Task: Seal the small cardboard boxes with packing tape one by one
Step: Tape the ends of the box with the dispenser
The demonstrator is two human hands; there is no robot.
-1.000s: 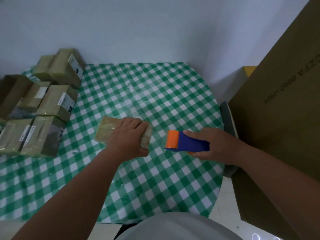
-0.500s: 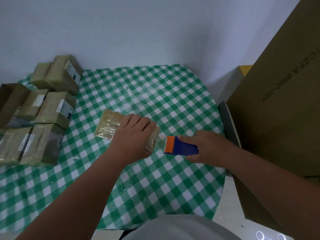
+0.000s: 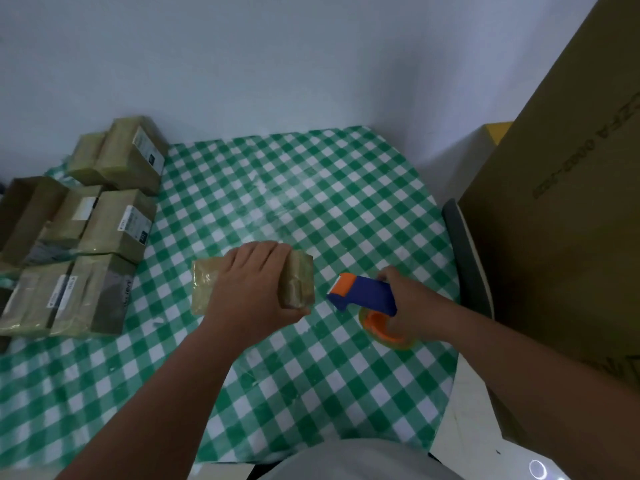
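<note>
My left hand [image 3: 247, 292] lay over the small tan cardboard box [image 3: 252, 287] that sat near the middle of the counter [image 3: 311, 202], which was covered in a green-and-white checked cloth. That grip was curled around the box, fingers over its far top edge and thumb at the near side, pinning it in place. The box's surface looked glossy, as though tape already ran across it, though I could not tell from this angle whether every seam was covered.

My right hand [image 3: 412, 310] held the blue-and-orange handheld tape dispenser [image 3: 363, 296], its grip wrapped around the handle, with the roll of clear tape on its orange hub [image 3: 384, 327] showing beneath. The dispenser's orange nose pointed at the box's right end but stood just beside it, apart, not touching.

By my reckoning, this box was near finished or between strips.

At the left edge of the counter stood a cluster of similar small tan boxes with white labels [image 3: 86, 230], stacked and packed close together. Most of them had a sheen that suggested tape, so I judged them done. One open-looking brown box [image 3: 27, 213] sat at the far left and may have been left to seal. A large brown cardboard carton [image 3: 568, 202] stood off the counter to my right.
</note>
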